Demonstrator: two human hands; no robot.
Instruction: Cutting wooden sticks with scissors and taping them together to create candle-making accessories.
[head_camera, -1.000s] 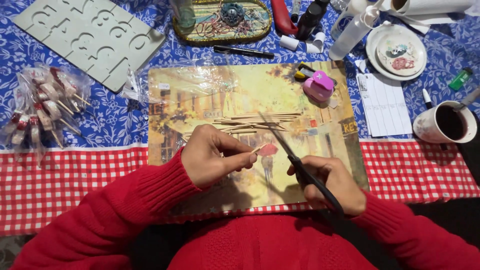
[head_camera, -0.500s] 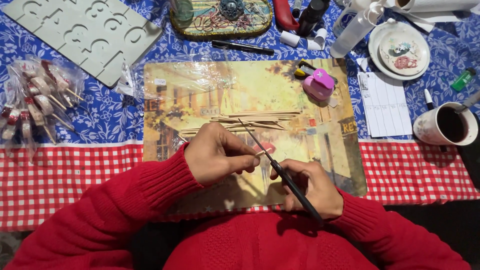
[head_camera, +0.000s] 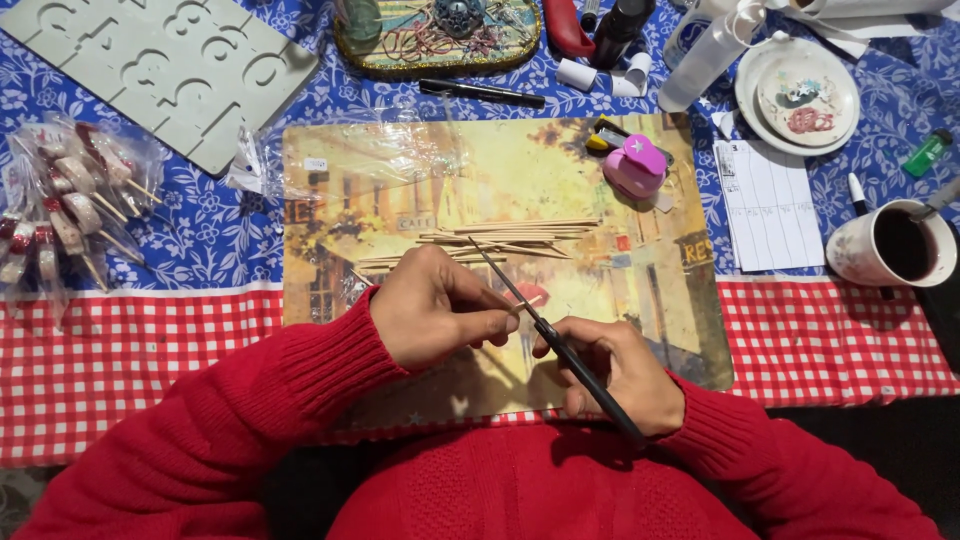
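The small red piece (head_camera: 528, 296), pinched in the left hand (head_camera: 440, 315) above the picture mat (head_camera: 660, 310), is best kept steady while the right hand (head_camera: 615, 370), fingers clenched around the thin black tool (head_camera: 560, 345), works slowly.

Single head view, close, looking steeply down at placemat (head_camera: 640, 290).

Left hand (head_camera: 440, 318) pinching; right hand (head_camera: 612, 370) curled, grip closed.
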